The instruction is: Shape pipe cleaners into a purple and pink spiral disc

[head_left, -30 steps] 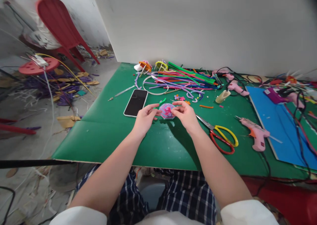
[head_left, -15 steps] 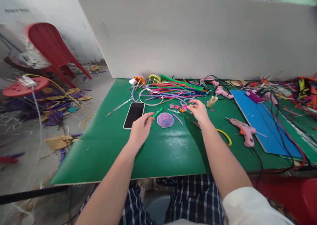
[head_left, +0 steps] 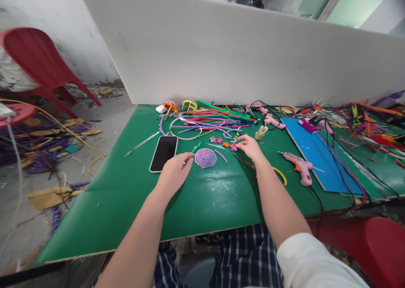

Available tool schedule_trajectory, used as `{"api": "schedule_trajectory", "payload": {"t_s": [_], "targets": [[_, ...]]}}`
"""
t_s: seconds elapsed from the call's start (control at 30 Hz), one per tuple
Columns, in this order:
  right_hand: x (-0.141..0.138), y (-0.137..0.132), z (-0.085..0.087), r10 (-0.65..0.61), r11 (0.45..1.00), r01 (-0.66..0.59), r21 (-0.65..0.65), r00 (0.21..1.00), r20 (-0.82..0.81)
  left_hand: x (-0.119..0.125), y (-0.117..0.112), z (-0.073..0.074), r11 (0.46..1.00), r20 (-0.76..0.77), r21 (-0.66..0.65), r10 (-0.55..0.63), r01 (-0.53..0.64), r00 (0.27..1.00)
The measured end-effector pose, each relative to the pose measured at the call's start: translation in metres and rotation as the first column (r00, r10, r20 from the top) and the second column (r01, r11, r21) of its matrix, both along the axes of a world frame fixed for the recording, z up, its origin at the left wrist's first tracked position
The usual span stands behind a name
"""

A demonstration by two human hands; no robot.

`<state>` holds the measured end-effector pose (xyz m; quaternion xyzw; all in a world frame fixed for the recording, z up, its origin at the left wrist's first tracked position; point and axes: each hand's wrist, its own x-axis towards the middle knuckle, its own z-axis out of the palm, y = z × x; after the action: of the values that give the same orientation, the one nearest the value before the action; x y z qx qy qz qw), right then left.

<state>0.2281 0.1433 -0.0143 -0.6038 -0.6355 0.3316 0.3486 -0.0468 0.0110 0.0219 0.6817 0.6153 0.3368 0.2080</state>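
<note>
My left hand (head_left: 176,173) is closed, its fingertips at the near end of a short green pipe cleaner piece (head_left: 196,147) that sticks out past them. Close by lies a pink, purple and blue striped octagonal disc (head_left: 205,158). My right hand (head_left: 249,147) has its fingertips pinched at the right edge of a small pink flower (head_left: 233,147). An orange flower (head_left: 225,144), a second pink flower (head_left: 219,140) and a purple flower (head_left: 213,139) lie in a row to its left. A purple strip (head_left: 221,156) rests right of the disc. Scissors (head_left: 280,175) lie partly under my right forearm.
A phone (head_left: 163,153) lies beside my left hand. Behind are a white hoop (head_left: 185,129) and a pile of coloured pipe cleaners (head_left: 218,115). At right are a pink glue gun (head_left: 300,167), a blue board (head_left: 319,157) and cables. A white partition (head_left: 221,51) stands behind.
The pink flower at my right hand has moved toward me, to the right end of the row. My left hand has shifted slightly closer to the disc. The whole view has turned somewhat.
</note>
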Motion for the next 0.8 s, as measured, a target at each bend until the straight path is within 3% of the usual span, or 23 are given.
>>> {"api": "schedule_trajectory", "payload": {"t_s": [0.1, 0.17, 0.23, 0.33, 0.47, 0.6, 0.7, 0.8], "targets": [[-0.014, -0.013, 0.012, 0.061, 0.998, -0.061, -0.006, 0.997, -0.047, 0.008, 0.002, 0.000, 0.999, 0.152, -0.005, 0.042, -0.042, 0.987], [-0.030, -0.025, 0.020, 0.180, 0.983, -0.183, -0.011, 0.973, -0.146, 0.016, 0.004, -0.001, 0.997, 0.309, -0.049, 0.075, -0.063, 0.948], [-0.048, -0.038, 0.026, 0.313, 0.946, -0.323, -0.004, 0.921, -0.232, 0.024, 0.005, -0.003, 0.993, 0.430, -0.121, 0.068, -0.017, 0.900], [-0.072, -0.054, 0.029, 0.435, 0.898, -0.439, 0.039, 0.870, -0.232, 0.031, 0.007, -0.008, 0.984, 0.487, -0.176, 0.059, 0.032, 0.871], [-0.085, -0.065, 0.026, 0.458, 0.889, -0.449, 0.095, 0.858, -0.234, 0.034, 0.010, -0.016, 0.978, 0.486, -0.210, 0.100, 0.004, 0.868], [-0.086, -0.067, 0.022, 0.430, 0.900, -0.430, 0.072, 0.850, -0.303, 0.034, 0.012, -0.020, 0.982, 0.520, -0.190, 0.117, -0.019, 0.846], [-0.087, -0.067, 0.019, 0.439, 0.894, -0.446, 0.034, 0.859, -0.264, 0.033, 0.013, -0.023, 0.983, 0.544, -0.177, 0.130, -0.039, 0.829], [-0.089, -0.069, 0.017, 0.436, 0.897, -0.441, 0.027, 0.873, -0.218, 0.032, 0.014, -0.024, 0.985, 0.496, -0.169, 0.122, -0.042, 0.860]]}}
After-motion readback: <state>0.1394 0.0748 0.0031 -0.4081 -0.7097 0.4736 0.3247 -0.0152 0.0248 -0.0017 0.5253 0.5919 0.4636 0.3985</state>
